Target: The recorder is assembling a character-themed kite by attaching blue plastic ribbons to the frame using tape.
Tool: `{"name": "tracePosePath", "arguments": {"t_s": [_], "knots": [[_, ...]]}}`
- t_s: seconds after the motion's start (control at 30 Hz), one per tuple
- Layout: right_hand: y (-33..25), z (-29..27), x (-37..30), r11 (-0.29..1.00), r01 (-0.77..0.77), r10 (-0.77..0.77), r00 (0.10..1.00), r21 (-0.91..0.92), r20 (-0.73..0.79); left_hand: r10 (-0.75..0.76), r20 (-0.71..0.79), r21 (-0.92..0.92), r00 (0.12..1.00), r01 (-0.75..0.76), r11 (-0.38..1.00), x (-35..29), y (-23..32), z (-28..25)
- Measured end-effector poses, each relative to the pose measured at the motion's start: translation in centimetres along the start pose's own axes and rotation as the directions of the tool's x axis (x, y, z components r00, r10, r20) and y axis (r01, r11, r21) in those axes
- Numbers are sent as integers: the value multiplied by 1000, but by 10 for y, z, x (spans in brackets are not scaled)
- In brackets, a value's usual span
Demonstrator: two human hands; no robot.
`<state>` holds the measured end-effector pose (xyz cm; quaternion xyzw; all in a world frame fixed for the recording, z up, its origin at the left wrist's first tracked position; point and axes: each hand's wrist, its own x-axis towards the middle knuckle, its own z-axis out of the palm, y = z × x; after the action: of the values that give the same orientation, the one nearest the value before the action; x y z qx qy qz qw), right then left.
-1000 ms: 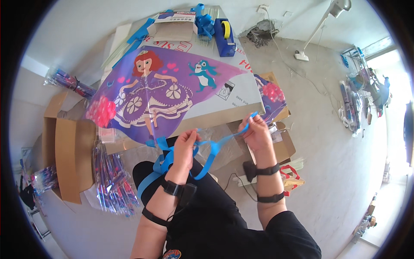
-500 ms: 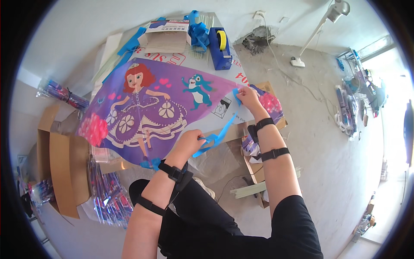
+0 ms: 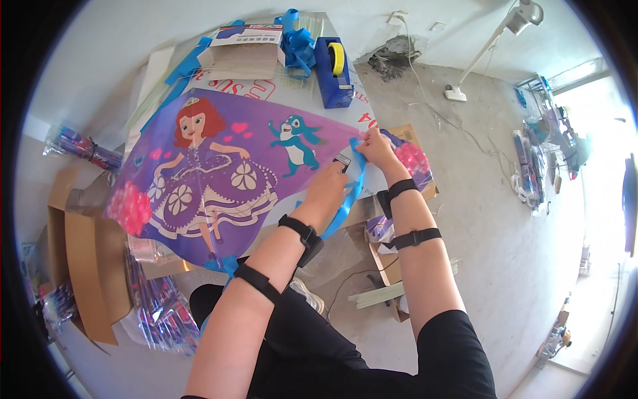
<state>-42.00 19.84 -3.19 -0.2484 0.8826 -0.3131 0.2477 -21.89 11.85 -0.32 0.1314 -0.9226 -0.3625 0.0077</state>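
A purple kite [image 3: 226, 123] printed with a princess and a blue rabbit lies spread on the work table, its narrow tip to the right. At that tip my right hand [image 3: 377, 149] is closed in a pinch on a blue ribbon [image 3: 343, 214], whose upper end meets the kite tip. From there the ribbon hangs in a loop toward the table's front edge. My left hand [image 3: 325, 191] is closed just left of it, over the lower edge of the kite; the ribbon passes by its fingers, and its fingertips are partly hidden.
Behind the kite stand a blue tape dispenser [image 3: 334, 76] with yellow tape, an open carton [image 3: 242, 56] and bunched blue ribbon [image 3: 298, 48]. A cardboard box [image 3: 100, 266] and packaged kites [image 3: 163, 309] are at the left. Pale sticks [image 3: 372, 295] lie at lower right.
My left hand has moved up and right, toward my right hand and the kite tip. The ribbon's loop has shifted with it. My right hand stays at the tip.
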Motion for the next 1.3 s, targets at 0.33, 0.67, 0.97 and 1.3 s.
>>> {"name": "tracePosePath", "arguments": {"t_s": [0.33, 0.67, 0.97, 1.3], "knots": [[5, 4, 2, 992, 114, -112, 993, 62, -24, 165, 46, 165, 985, -170, 972, 43, -7, 23], [-6, -1, -4, 996, 33, -33, 999, 81, -4, 79, 49, 151, 996, -85, 985, 47, 0, 26], [-13, -7, 1, 999, -35, 34, 999, 5, 25, 37, 14, 166, 999, -39, 985, 50, 5, 29], [-24, -17, -10, 993, -38, 43, 998, -115, 41, 19, 3, 174, 1000, -19, 985, 54, 4, 36]]}}
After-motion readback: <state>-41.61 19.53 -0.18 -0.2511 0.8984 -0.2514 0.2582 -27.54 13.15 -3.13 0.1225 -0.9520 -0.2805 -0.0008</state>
